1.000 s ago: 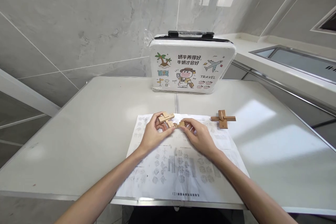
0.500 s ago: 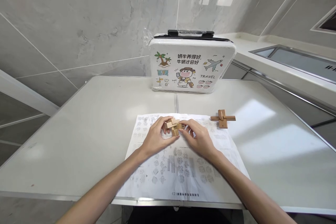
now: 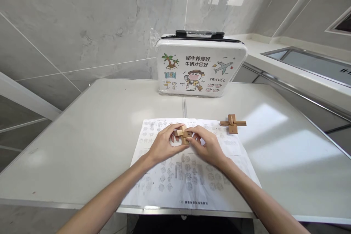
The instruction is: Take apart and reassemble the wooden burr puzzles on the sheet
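Observation:
Between my hands, over the sheet, is a light wooden burr puzzle (image 3: 183, 133) made of interlocked notched sticks. My left hand (image 3: 164, 142) grips it from the left, with the thumb below and the fingers round the far side. On its right, my right hand (image 3: 205, 142) pinches a stick end that carries a dark mark. The fingertips cover part of the puzzle. Under both hands lies a printed paper sheet (image 3: 189, 197) with small diagrams, upside down to me.
A darker wooden cross-shaped puzzle (image 3: 233, 123) rests at the sheet's upper right corner. Behind, a white cartoon-printed case (image 3: 178, 69) in clear plastic stands upright on the white folding table (image 3: 90, 135), near the tiled wall (image 3: 95, 18). A ledge (image 3: 301, 65) runs along the right.
The puzzle has turned slightly between my fingers, so the dark mark on the right stick now shows more clearly. Both hands keep their hold in nearly the same place.

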A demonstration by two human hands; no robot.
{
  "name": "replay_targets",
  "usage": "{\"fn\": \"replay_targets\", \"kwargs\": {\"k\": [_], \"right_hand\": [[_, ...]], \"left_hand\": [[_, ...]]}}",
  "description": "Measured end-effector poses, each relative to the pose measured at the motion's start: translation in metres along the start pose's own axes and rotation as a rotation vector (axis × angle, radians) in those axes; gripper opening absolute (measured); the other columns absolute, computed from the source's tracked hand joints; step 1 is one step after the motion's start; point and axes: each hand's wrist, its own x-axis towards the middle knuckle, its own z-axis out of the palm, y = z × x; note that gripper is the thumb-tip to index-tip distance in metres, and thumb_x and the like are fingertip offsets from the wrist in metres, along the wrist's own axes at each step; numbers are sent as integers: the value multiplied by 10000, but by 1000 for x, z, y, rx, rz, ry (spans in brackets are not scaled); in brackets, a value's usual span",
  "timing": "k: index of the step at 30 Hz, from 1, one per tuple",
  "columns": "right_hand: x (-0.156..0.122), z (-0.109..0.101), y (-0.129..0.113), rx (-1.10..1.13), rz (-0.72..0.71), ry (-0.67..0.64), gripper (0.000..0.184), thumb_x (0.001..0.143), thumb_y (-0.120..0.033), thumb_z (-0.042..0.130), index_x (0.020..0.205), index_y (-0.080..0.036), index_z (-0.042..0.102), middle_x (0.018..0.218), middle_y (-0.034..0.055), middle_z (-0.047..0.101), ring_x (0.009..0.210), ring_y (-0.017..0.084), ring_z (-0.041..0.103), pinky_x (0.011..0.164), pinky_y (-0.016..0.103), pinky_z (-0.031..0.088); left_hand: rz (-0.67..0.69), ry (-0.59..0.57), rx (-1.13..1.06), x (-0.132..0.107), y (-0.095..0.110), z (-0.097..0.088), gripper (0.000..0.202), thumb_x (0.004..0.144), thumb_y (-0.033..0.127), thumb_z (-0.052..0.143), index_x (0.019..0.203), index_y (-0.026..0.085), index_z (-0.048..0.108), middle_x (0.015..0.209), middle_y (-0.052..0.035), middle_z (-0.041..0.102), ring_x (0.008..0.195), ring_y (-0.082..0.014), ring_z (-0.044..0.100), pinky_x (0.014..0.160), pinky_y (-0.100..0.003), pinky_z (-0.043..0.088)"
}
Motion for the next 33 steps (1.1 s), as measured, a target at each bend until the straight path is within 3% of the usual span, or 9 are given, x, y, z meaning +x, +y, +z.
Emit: {"fn": "replay_targets", "kwargs": {"k": [4, 9, 15, 18, 27, 30, 33], "right_hand": [[3, -3, 1, 111, 188, 81, 277, 1070, -376, 492, 1244, -219, 640, 843, 26, 677, 690, 179, 599, 687, 318, 494], [7, -5, 2, 215, 279, -40, 324, 1061, -459, 514, 1225, -206, 635, 769, -1, 644, 622, 162, 563, 636, 299, 461], [7, -6, -1, 331, 324, -177, 356, 1081, -523, 461, 927, -226, 580, 648, -40, 593, 575, 149, 545, 625, 286, 447], [6, -8, -1, 363, 333, -223, 428, 1095, -529, 423, 797, -234, 509, 609, -44, 567, 584, 147, 531, 650, 287, 439], [4, -8, 3, 629, 431, -313, 503, 1048, -619, 484, 719, -243, 428, 571, -67, 446, 505, 124, 441, 547, 276, 372], [7, -6, 4, 694, 477, -281, 513, 1025, -640, 516, 715, -235, 462, 557, -65, 458, 489, 121, 444, 535, 274, 382], [12, -6, 9, 843, 587, -172, 506, 991, -662, 557, 736, -229, 495, 550, -71, 440, 445, 112, 402, 462, 259, 346]], "left_hand": [[-51, 36, -120, 1, -2, -1, 609, 768, 372, 881, 1311, 246, 635, 1101, -51, 724, 816, -177, 653, 803, -323, 560], [-72, 8, -304, 1, -1, -2, 658, 751, 373, 907, 1321, 227, 613, 1092, -61, 721, 835, -174, 675, 878, -350, 585], [-102, -19, -288, -1, -1, -2, 739, 714, 354, 934, 1374, 263, 613, 1280, -102, 704, 1129, -278, 696, 979, -384, 560], [-77, -39, -256, -1, -1, -3, 738, 723, 359, 929, 1384, 270, 612, 1296, -106, 699, 1143, -283, 689, 1015, -403, 536], [-26, -81, -219, -1, 3, -7, 699, 718, 415, 930, 1341, 278, 645, 1223, -85, 700, 1041, -263, 680, 954, -399, 547], [-59, -58, -234, 0, 2, -5, 707, 742, 411, 913, 1373, 276, 625, 1212, -83, 699, 948, -225, 680, 883, -367, 562], [-117, -6, -294, 1, -2, -1, 694, 851, 404, 819, 1471, 278, 535, 1266, -102, 678, 856, -171, 670, 784, -318, 563]]}}
